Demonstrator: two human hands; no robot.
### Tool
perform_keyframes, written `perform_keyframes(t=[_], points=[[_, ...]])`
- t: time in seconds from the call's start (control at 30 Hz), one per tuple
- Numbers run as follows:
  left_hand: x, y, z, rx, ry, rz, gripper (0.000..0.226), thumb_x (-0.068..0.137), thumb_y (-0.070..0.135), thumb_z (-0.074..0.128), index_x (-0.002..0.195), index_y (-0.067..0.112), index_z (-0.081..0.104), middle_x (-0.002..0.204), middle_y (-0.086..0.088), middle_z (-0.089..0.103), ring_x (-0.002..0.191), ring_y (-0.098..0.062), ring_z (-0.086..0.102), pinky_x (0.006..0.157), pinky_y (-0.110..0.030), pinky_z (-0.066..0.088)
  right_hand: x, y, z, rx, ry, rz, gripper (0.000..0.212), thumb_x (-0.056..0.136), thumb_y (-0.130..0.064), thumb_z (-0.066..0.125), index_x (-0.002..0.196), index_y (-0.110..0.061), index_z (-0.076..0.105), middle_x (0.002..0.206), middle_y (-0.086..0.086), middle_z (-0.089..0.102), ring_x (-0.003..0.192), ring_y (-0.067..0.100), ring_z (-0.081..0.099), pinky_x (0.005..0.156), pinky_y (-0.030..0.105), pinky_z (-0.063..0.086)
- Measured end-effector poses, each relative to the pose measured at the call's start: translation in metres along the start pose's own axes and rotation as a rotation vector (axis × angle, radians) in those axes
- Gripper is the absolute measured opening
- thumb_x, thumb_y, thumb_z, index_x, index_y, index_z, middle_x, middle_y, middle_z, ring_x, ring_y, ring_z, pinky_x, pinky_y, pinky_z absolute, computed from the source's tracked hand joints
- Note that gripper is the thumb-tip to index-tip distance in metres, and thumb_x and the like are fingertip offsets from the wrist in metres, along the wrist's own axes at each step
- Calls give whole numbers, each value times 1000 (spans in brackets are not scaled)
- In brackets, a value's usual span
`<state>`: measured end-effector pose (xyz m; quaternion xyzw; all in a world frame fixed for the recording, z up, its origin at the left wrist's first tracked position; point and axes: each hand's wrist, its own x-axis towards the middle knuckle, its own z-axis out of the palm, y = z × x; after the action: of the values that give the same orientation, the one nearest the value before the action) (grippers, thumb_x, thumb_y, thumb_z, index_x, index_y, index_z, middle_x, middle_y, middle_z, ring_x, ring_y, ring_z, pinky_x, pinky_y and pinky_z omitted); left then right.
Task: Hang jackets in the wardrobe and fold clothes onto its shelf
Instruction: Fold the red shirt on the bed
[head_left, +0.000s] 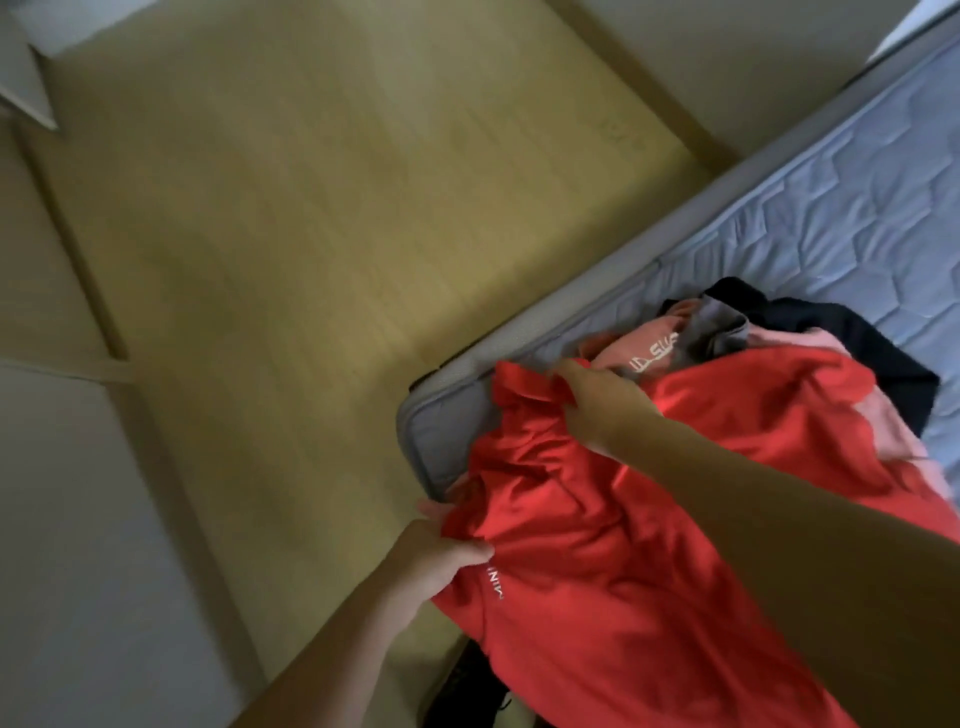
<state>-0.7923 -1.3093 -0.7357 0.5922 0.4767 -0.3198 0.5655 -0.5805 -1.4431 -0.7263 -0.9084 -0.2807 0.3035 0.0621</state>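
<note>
Head view. Red polo shirt (613, 519) lies over the near corner of the mattress (810, 218), part of it spilling past the mattress edge toward the wooden floor (311, 234). Left hand (441, 556) pinches the shirt's left margin at the corner, fingers curled into the cloth. Right hand (597, 400) grips the fabric just by the collar, farther onto the bed.

Shirt's long axis runs from the collar at upper left down toward the lower right of the frame; both hands sit at the collar end, left nearer the floor side.

Behind the shirt, touching it: a pink garment (649, 348) with white lettering, a grey piece (722, 327), a black garment (841, 332).

Open room: bare mattress to the upper right, bare floor to the left. Wardrobe not in view.
</note>
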Motion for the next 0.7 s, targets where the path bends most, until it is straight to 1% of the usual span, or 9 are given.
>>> perform_keyframes(t=[0.13, 0.23, 0.3, 0.33, 0.43, 0.5, 0.6, 0.67, 0.7], points=[[-48, 29, -17, -108, -168, 113, 39, 70, 26, 82, 107, 17, 71, 105, -4, 74, 95, -19, 71, 90, -35, 55, -27, 5, -49, -21, 81, -43, 36, 89, -15, 49, 124, -20, 54, 125, 7, 57, 114, 33, 56, 96, 41, 42], [-88, 53, -16, -187, -285, 176, 39, 73, 35, 73, 110, 25, 70, 111, 0, 73, 104, -18, 69, 94, -39, 53, -61, 5, -85, -63, 141, 79, 58, 83, -13, 52, 139, -27, 44, 137, 7, 40, 124, 34, 43, 103, 43, 35], [-116, 76, -8, -225, -282, 157, 45, 74, 41, 70, 116, 25, 68, 112, 1, 72, 105, -19, 68, 95, -46, 52, -99, 4, -97, -24, 79, 126, 62, 79, -12, 54, 138, -25, 42, 136, 6, 37, 125, 32, 40, 103, 40, 35], [-131, 89, -2, -244, -255, 153, 45, 75, 43, 70, 114, 22, 69, 109, -1, 73, 101, -20, 70, 92, -47, 54, -123, 3, -98, 29, 2, 106, 58, 78, -12, 55, 135, -20, 45, 134, 7, 41, 123, 31, 44, 102, 37, 37], [-173, 127, 18, -365, -172, 146, 30, 89, 38, 65, 104, 13, 69, 96, -7, 75, 77, -19, 73, 61, -36, 58, -204, -7, -84, 329, -192, 47, 49, 81, -12, 63, 128, -5, 49, 126, 14, 52, 120, 28, 51, 97, 25, 38], [-202, 151, 37, -486, -120, 149, 20, 94, 31, 61, 102, 14, 67, 85, -4, 76, 69, -17, 72, 53, -31, 56, -251, -14, -70, 410, -212, 109, 78, 81, -30, 70, 143, -3, 31, 140, 12, 41, 132, 26, 41, 104, 25, 33], [-255, 179, 77, -634, -112, 165, 11, 96, 18, 59, 90, 13, 66, 67, -1, 72, 57, -12, 69, 45, -26, 54, -296, -28, -67, 427, -7, 309, 112, 69, -64, 69, 151, -18, 8, 148, 2, 22, 138, 27, 27, 110, 36, 29], [-298, 193, 107, -667, -142, 183, 15, 96, 15, 58, 84, 11, 65, 70, -5, 71, 59, -14, 68, 44, -26, 54, -316, -37, -84, 502, 225, 412, 113, 65, -71, 67, 149, -19, 11, 148, 2, 19, 136, 28, 27, 110, 41, 29], [-321, 198, 121, -680, -157, 201, 13, 96, 14, 58, 85, 9, 63, 76, -8, 70, 63, -16, 68, 44, -28, 55, -327, -39, -96, 564, 360, 471, 105, 67, -68, 66, 146, -17, 19, 145, 4, 24, 132, 29, 31, 107, 42, 32]])
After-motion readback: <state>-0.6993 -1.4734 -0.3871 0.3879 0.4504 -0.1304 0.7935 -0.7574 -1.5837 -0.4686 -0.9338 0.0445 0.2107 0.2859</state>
